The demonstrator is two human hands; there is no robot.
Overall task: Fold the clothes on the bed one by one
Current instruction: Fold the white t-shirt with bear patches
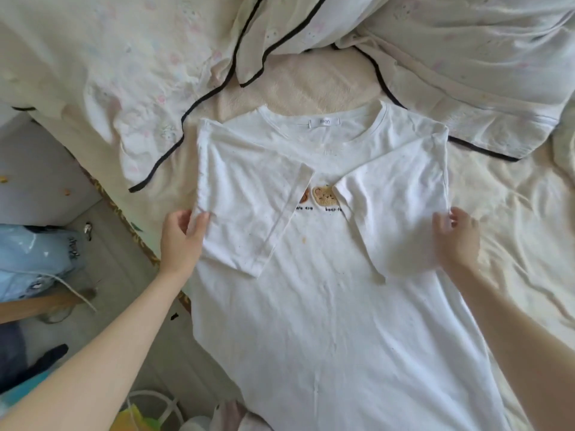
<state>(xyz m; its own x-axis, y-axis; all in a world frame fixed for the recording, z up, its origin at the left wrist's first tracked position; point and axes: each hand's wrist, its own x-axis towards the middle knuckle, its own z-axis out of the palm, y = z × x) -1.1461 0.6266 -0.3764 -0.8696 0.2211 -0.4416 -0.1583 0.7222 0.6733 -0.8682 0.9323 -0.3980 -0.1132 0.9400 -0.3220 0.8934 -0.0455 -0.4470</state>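
White T-shirt (323,275) lies front-up near bed (513,228) edge, collar away from person, both sleeves folded inward over chest, likely to make straight sides for next fold

Left hand (183,237) pinches left sleeve (249,206) fold edge between thumb and fingers

Right hand (460,241) at right sleeve (401,213) fold; fingers bent at cloth edge, real grip cannot be told

Rumpled black-piped quilt (140,88) crowds far side, just beyond collar; hem hangs over near edge; bags (34,256) on floor below-left
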